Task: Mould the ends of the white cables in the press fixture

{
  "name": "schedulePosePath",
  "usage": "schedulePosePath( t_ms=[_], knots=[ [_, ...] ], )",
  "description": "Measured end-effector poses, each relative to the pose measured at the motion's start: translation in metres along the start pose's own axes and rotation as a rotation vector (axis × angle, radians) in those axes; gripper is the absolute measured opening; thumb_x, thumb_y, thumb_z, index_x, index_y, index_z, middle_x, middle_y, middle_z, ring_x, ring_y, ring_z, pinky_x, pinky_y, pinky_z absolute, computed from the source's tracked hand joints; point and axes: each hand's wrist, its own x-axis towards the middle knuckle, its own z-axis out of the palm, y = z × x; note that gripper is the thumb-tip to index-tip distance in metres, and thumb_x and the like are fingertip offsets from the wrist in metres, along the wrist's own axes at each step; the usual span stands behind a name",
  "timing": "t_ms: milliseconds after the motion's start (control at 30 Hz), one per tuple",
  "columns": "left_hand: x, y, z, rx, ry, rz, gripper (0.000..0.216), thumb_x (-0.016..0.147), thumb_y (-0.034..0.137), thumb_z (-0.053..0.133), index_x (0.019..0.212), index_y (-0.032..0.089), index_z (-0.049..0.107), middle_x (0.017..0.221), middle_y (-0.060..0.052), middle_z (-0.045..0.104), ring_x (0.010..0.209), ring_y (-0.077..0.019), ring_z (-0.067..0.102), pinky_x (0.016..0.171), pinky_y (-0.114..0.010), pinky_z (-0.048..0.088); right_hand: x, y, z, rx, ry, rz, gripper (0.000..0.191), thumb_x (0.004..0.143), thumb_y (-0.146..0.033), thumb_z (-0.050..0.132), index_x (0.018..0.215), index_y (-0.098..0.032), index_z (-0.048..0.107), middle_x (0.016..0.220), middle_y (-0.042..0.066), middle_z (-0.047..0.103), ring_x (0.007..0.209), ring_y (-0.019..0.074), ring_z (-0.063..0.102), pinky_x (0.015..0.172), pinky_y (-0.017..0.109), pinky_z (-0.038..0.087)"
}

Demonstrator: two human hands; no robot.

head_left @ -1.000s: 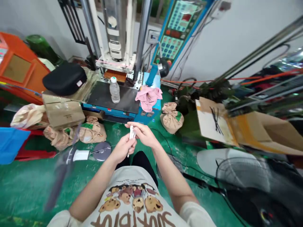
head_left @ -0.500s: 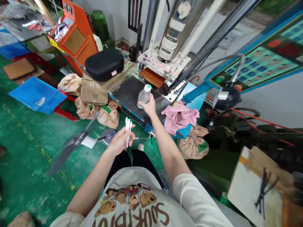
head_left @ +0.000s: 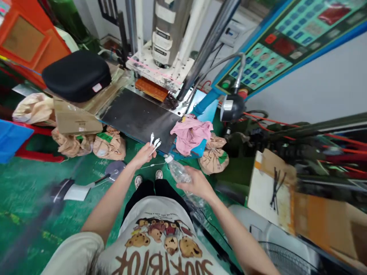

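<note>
My left hand [head_left: 142, 156] is closed on a small bunch of white cable connectors [head_left: 155, 141], held out near the front edge of the black machine plate [head_left: 137, 116]. A thin white wire trails from them toward my right. My right hand [head_left: 195, 184] grips a clear plastic water bottle [head_left: 179, 172] by its body, tilted with the cap end pointing up and left, low over my legs. A pink cloth [head_left: 189, 133] lies at the plate's right corner, just beyond both hands.
A press machine [head_left: 166, 34] rises behind the plate, with a blue control panel [head_left: 275, 42] and a lamp [head_left: 231, 107] to the right. A black case [head_left: 76, 75] sits on cardboard boxes at left. Brown sacks [head_left: 109, 145] and a fan [head_left: 275, 248] crowd the green floor.
My right hand took the water bottle off the black plate and brought it down toward my lap. My left hand moved forward with the white connectors. The view swung right.
</note>
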Motion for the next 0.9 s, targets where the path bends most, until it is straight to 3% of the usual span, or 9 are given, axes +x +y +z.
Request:
schedulePosePath(
  t_ms=[167,367,467,567,733,900],
  knots=[
    [0.029,-0.018,0.018,0.116,-0.011,-0.025,0.035,0.082,0.050,0.066,0.088,0.018,0.054,0.062,0.004,0.055,0.041,-0.0043,0.032,0.039,-0.016,0.014,0.009,-0.005,0.009,-0.099,0.052,0.116,0.043,0.071,-0.047,0.078,0.101,-0.020,0.065,0.098,0.007,0.071,0.093,0.0271,0.068,0.074,0.029,0.043],
    [0.035,-0.020,0.026,0.129,-0.046,-0.032,0.047,0.080,0.062,0.063,0.090,0.016,0.059,0.067,-0.001,0.060,0.040,-0.0043,0.031,0.038,-0.017,0.014,0.019,0.003,0.012,-0.133,0.062,0.172,0.043,0.071,-0.050,0.079,0.096,-0.019,0.064,0.096,0.010,0.073,0.092,0.0289,0.069,0.070,0.029,0.041],
    [0.033,-0.016,0.027,0.126,-0.024,-0.005,0.050,0.078,0.063,0.066,0.088,0.015,0.060,0.068,-0.003,0.062,0.040,-0.0039,0.032,0.038,-0.017,0.015,0.024,0.009,0.013,-0.090,0.075,0.144,0.043,0.070,-0.048,0.079,0.097,-0.019,0.065,0.096,0.010,0.073,0.093,0.0296,0.069,0.072,0.031,0.044],
    [0.030,-0.012,0.024,0.120,0.033,0.020,0.050,0.078,0.063,0.066,0.087,0.013,0.060,0.068,-0.004,0.063,0.040,-0.0039,0.032,0.038,-0.017,0.017,0.038,0.010,0.013,0.058,0.145,0.015,0.047,0.071,-0.041,0.080,0.110,-0.021,0.064,0.105,0.008,0.072,0.098,0.0275,0.068,0.082,0.033,0.047],
    [0.011,-0.007,0.008,0.102,0.171,0.067,0.053,0.075,0.064,0.066,0.091,0.014,0.058,0.065,-0.001,0.063,0.037,-0.0035,0.030,0.036,-0.017,0.017,0.094,-0.012,0.010,0.278,0.413,-0.125,0.072,0.060,-0.032,0.087,0.124,-0.021,0.056,0.123,0.009,0.064,0.114,0.0277,0.061,0.098,0.040,0.047],
    [-0.021,-0.011,-0.009,0.088,0.337,0.098,0.049,0.074,0.062,0.067,0.080,0.017,0.051,0.059,0.003,0.058,0.035,-0.0028,0.030,0.035,-0.015,0.016,0.179,-0.046,0.002,0.381,0.612,-0.290,0.076,0.065,-0.037,0.085,0.129,-0.021,0.048,0.130,0.009,0.058,0.121,0.0251,0.056,0.106,0.038,0.043]
  ],
)
